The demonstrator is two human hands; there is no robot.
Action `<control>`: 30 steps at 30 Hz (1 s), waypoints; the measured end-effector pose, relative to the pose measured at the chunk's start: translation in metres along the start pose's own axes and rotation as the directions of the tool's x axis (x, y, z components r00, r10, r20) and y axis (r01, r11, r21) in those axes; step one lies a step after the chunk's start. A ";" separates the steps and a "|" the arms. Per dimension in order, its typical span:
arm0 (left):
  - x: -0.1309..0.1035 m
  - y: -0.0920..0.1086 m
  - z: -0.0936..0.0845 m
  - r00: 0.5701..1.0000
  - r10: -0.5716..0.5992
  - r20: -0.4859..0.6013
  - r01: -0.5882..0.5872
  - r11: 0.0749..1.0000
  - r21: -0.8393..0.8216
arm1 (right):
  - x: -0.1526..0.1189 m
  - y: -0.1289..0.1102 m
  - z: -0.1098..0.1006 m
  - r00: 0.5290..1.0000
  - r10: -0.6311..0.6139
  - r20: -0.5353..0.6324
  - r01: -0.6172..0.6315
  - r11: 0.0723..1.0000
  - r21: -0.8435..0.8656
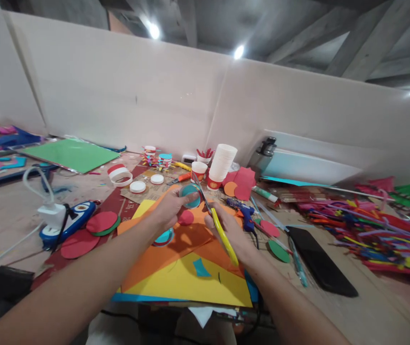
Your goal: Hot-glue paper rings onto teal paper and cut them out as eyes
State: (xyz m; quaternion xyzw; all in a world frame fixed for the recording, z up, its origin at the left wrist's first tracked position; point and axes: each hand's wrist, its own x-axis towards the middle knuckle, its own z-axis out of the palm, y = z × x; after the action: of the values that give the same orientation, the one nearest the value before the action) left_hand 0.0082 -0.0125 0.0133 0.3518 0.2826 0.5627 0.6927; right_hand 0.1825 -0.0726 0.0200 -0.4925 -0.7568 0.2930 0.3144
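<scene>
My left hand (pixel 171 207) pinches a round teal paper piece (pixel 189 196) above the sheets of coloured paper. In my right hand (pixel 226 227) are scissors with yellow handles (pixel 223 237). Their blades (pixel 201 188) point up and away, right at the disc's edge; whether they touch it I cannot tell. Under my hands lie an orange sheet (pixel 187 249) and a yellow sheet (pixel 162 286). On these rest a small red circle (pixel 186 218), a teal scrap (pixel 201 268) and a round teal-topped piece (pixel 164 237), partly covered by my left forearm.
Behind stand stacked paper cups (pixel 222 160) and decorated cup pieces (pixel 165 160). At right lie a blue glue gun (pixel 247 215), a black phone (pixel 320 261) and many pipe cleaners (pixel 381 230). Leftward are red circles (pixel 79 243), a power strip (pixel 83 211) and a green sheet (pixel 74 154).
</scene>
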 end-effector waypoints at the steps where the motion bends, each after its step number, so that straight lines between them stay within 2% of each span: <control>1: 0.000 0.000 0.000 1.000 -0.002 0.003 0.002 1.000 0.008 | 0.000 0.000 0.000 1.000 0.003 -0.002 -0.003 1.000 -0.002; 9: -0.001 -0.001 -0.001 1.000 0.000 0.005 0.000 1.000 0.030 | 0.000 -0.002 0.000 1.000 -0.013 -0.007 0.013 0.999 -0.031; 12: 0.000 0.001 -0.001 0.999 0.022 -0.033 -0.021 0.999 0.047 | 0.001 -0.002 -0.004 1.000 0.001 0.007 -0.001 0.997 -0.083; 14: 0.002 0.003 -0.003 0.994 0.060 -0.096 -0.054 0.997 0.062 | 0.003 -0.001 -0.009 0.999 0.024 0.024 -0.021 0.993 -0.118; 16: 0.005 0.008 -0.007 0.968 0.117 -0.223 -0.105 0.992 0.066 | 0.005 0.000 -0.015 0.998 0.058 0.032 -0.052 0.987 -0.153; 18: 0.010 0.014 -0.014 0.910 0.183 -0.373 -0.172 0.983 0.063 | 0.005 0.001 -0.020 0.994 0.106 0.039 -0.096 0.974 -0.208; 19: 0.012 0.016 -0.017 0.880 0.215 -0.423 -0.209 0.976 0.061 | 0.005 0.001 -0.021 0.990 0.137 0.038 -0.124 0.961 -0.247; 21: 0.016 0.020 -0.022 0.854 0.250 -0.457 -0.249 0.966 0.062 | 0.003 0.001 -0.021 0.979 0.205 0.011 -0.189 0.918 -0.348; 25: 0.018 0.016 -0.024 0.905 0.192 -0.381 -0.177 0.981 0.074 | 0.001 0.001 -0.015 0.953 0.290 -0.083 -0.284 0.771 -0.570; 27: 0.016 0.012 -0.023 0.927 0.180 -0.329 -0.150 0.982 0.115 | 0.001 0.002 -0.012 0.944 0.320 -0.084 -0.296 0.707 -0.642; 30: 0.014 0.008 -0.022 0.934 0.207 -0.292 -0.158 0.971 0.181 | 0.000 0.004 -0.011 0.940 0.335 -0.061 -0.284 0.671 -0.685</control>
State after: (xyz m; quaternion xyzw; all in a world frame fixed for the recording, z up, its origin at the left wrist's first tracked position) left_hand -0.0110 0.0062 0.0067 0.3371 0.3961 0.6490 0.5552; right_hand 0.1925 -0.0698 0.0239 -0.6836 -0.7268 0.0592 0.0293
